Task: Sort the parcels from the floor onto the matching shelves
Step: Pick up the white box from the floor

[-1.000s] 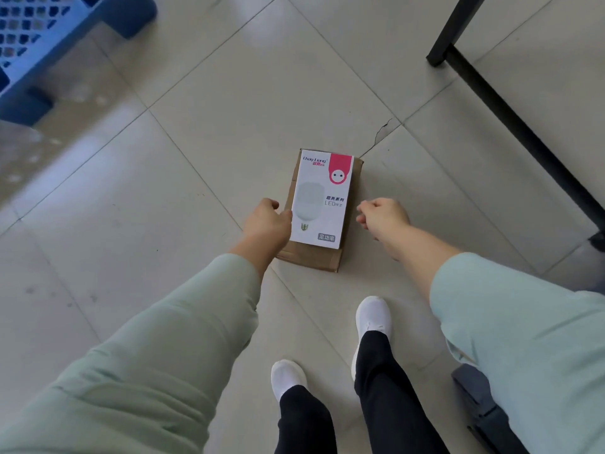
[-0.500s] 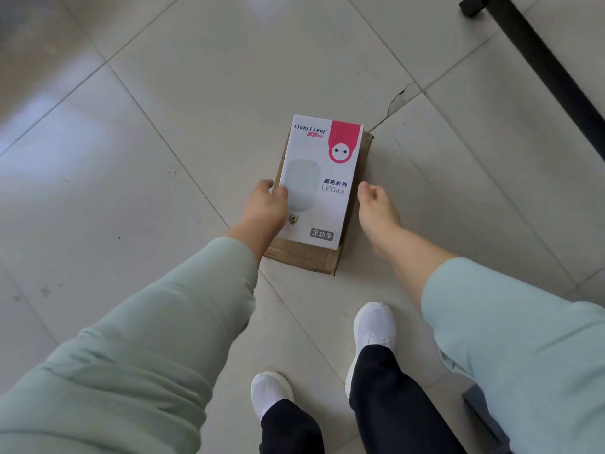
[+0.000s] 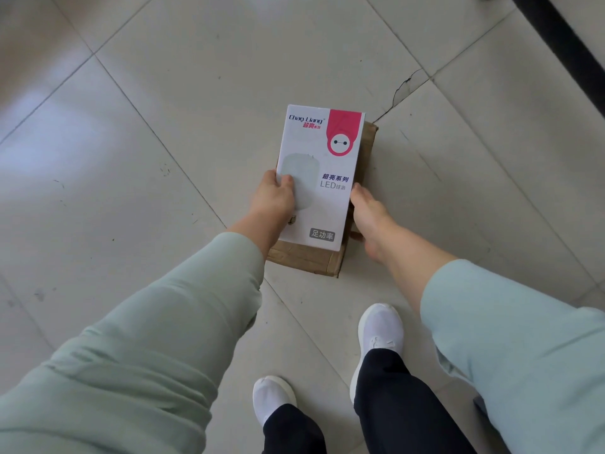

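Observation:
A white LED bulb box [image 3: 322, 165] with a pink corner lies on top of a flat brown cardboard parcel [image 3: 307, 255] on the tiled floor. My left hand [image 3: 273, 198] grips the white box's left edge, thumb on its top face. My right hand [image 3: 368, 217] presses against the right side of the stack, fingers tucked down along the edge of the boxes. Which of the two boxes the right fingers hold is hidden.
A black metal shelf frame bar [image 3: 569, 50] runs across the top right corner. A cracked tile joint [image 3: 404, 90] lies just beyond the boxes. My white shoes [image 3: 379, 329] stand close below the parcel. A dark object [image 3: 479, 404] peeks out at the lower right.
Both hands closed in from either side of the boxes and now clasp them. The camera has dropped closer, and the blue crate at top left has left the view.

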